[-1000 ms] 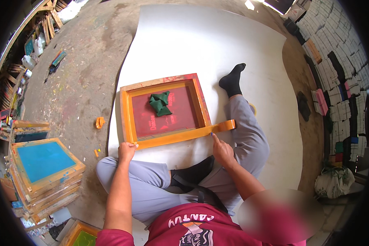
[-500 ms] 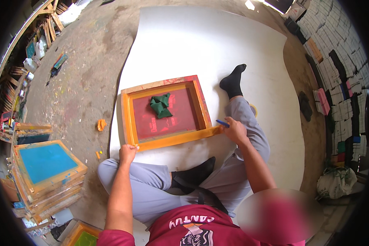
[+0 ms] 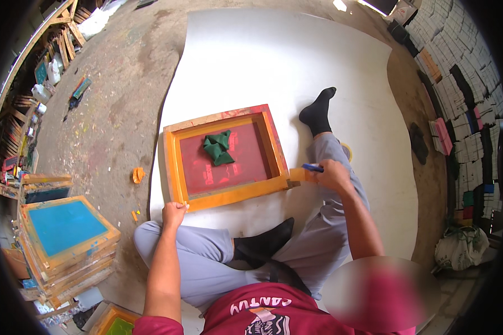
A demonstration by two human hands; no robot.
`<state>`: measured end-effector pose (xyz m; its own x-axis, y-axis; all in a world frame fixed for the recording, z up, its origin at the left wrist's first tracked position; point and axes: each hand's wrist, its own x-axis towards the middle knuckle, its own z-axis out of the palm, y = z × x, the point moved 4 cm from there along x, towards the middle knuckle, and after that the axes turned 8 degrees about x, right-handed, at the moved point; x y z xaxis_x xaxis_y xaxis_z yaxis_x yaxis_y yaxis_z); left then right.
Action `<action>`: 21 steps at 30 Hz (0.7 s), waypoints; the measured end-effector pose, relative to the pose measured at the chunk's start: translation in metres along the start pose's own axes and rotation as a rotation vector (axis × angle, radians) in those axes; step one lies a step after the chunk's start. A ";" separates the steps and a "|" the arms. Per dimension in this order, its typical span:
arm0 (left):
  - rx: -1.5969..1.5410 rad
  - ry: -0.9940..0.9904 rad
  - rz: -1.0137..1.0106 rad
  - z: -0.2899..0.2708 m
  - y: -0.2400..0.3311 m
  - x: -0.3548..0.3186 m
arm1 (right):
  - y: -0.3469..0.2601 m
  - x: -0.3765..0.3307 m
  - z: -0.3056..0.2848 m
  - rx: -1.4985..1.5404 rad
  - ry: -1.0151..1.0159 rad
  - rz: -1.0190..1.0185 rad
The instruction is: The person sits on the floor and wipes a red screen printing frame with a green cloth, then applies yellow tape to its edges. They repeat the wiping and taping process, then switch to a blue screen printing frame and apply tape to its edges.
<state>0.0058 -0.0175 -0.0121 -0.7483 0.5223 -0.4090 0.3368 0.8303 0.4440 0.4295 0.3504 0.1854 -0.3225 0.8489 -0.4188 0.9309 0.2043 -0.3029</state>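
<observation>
A wooden screen-printing frame [image 3: 223,199] with red mesh lies on the white sheet before my crossed legs. Amber tape covers its near side and inner walls. A crumpled dark green cloth [image 3: 218,148] rests on the mesh. My left hand [image 3: 175,214] is closed at the frame's near left corner, its fingertips pinching the tape end there. Just off the near right corner, my right hand [image 3: 333,176] grips a slim blue pen-like tool [image 3: 313,167], its exact kind unclear. A short amber tape strip [image 3: 303,175] spans between that hand and the corner.
A tape roll [image 3: 347,152] sits beside my right leg. At left stands a stack of wooden screens [image 3: 72,262], the top one blue. An orange scrap [image 3: 138,175] lies on the concrete floor. Piled white bundles [image 3: 458,72] line the right side.
My right hand has moved right, away from the frame, with the blue tool. The frame's near right corner now shows bare, and a tape strip shows by the hand. My left hand stays put.
</observation>
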 end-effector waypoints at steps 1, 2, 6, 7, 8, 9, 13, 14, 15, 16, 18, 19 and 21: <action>-0.009 0.011 0.007 -0.001 0.001 -0.002 | 0.006 0.008 -0.004 0.055 0.047 -0.028; -0.009 0.005 0.007 -0.002 0.001 -0.002 | 0.010 0.015 -0.009 0.111 0.098 -0.056; -0.041 0.012 -0.018 -0.011 -0.001 -0.004 | 0.006 0.060 -0.016 0.266 0.308 -0.142; -0.058 0.017 -0.028 -0.014 0.000 -0.006 | 0.008 0.075 -0.010 0.291 0.362 -0.164; -0.073 0.031 -0.018 -0.020 0.003 -0.008 | 0.012 0.096 0.003 0.355 0.393 -0.184; -0.092 0.043 -0.003 -0.024 0.009 -0.009 | 0.019 0.120 0.020 0.417 0.429 -0.200; -0.172 0.069 0.035 -0.047 0.019 -0.020 | 0.004 0.159 0.060 0.505 0.466 -0.162; -0.223 0.084 0.055 -0.053 0.015 -0.022 | -0.002 0.165 0.073 0.517 0.474 -0.179; -0.231 0.070 0.067 -0.061 0.034 -0.027 | 0.002 0.167 0.081 0.498 0.474 -0.155; -0.239 0.055 0.079 -0.068 0.052 -0.035 | 0.010 0.171 0.092 0.512 0.488 -0.165; -0.281 0.042 0.130 -0.089 0.081 -0.051 | 0.014 0.172 0.113 0.553 0.516 -0.215; -0.297 0.035 0.156 -0.098 0.093 -0.057 | 0.012 0.168 0.119 0.574 0.537 -0.248; -0.331 0.008 0.207 -0.113 0.116 -0.067 | 0.015 0.159 0.133 0.543 0.540 -0.289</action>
<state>0.0301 0.0220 0.1571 -0.6890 0.6695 -0.2776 0.2795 0.5989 0.7505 0.3696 0.4243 0.0004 -0.2811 0.9450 0.1673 0.5657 0.3040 -0.7665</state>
